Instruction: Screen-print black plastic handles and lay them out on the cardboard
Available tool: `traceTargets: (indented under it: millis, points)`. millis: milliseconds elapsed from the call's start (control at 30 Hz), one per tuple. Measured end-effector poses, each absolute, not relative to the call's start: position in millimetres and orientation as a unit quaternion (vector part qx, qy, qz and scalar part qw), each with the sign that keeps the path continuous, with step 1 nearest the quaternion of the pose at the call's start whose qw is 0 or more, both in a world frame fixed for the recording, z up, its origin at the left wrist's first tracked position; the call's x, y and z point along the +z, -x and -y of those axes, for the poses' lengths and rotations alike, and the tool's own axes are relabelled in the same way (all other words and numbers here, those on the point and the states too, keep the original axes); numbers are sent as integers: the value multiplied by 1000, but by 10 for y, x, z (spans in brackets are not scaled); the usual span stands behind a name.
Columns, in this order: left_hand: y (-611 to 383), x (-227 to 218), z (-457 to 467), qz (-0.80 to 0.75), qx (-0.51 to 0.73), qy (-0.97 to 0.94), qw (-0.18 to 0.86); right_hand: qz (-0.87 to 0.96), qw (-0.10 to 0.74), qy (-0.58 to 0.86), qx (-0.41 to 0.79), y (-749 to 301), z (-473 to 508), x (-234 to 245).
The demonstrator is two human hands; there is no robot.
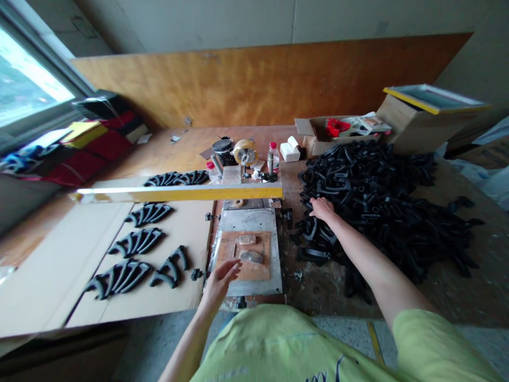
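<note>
My left hand [223, 278] hovers at the lower left edge of a metal plate [248, 216], holding nothing, fingers stretched toward the right. A brown board [264, 265] on that plate carries a small pinkish block [247, 239] and a grey, rounded piece [251, 257]. At the left edge of a big pile of black plastic parts [369, 185], my right hand [323, 209] has its fingers curled onto one black part, partly hidden by the hand. Black branched parts stand in rows [119, 277] on cardboard at the left, with a smaller group [170, 266] beside the nearest row.
A yellow-edged frame [178, 193] juts left above the plate and cardboard [183, 212]. Behind it are a tape roll [245, 152], a black tub [224, 151] and a red-capped bottle [272, 155]. An open box [314, 140] sits behind the pile. Black knobs [196, 274] stick out beside the plate.
</note>
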State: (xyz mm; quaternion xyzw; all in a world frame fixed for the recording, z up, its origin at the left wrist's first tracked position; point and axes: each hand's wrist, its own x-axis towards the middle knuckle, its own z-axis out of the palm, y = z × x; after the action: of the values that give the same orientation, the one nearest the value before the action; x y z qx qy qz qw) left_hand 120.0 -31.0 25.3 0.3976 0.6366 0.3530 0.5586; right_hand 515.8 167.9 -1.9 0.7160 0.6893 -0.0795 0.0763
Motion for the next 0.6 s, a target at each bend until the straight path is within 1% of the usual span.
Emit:
traceTargets:
  millis: [100, 167, 233, 300, 367, 467, 533, 600]
  points:
    - [-964, 218, 540, -661, 378, -353, 544, -682, 89, -721, -82, -5162, -1604, 19]
    - [-830, 168, 632, -669, 392, -331, 537, -672, 81, -732, -78, -5142, -1508, 59]
    - [-712, 122, 678, -671, 406, -313, 536, -659, 31, -747, -79, -5078, -1386, 108]
    - [-614, 105, 686, -668, 414, -302, 539, -655, -46, -746, -110, -4933, -1238, 151]
    - [-540, 123, 662, -663, 418, -301, 543, -670, -113, -705, -202, -4681, -1065, 169]
    - [-461, 182, 593, -652, 420, -311, 548, -682, -174, -580, -411, -4140, -795, 136]
    - [-413, 210, 549, -649, 422, -324, 544, -669, -187, -505, -512, -3753, -659, 92]
    - [-352, 211, 522, -650, 424, -342, 529, -664, -162, -467, -560, -3425, -591, 54]
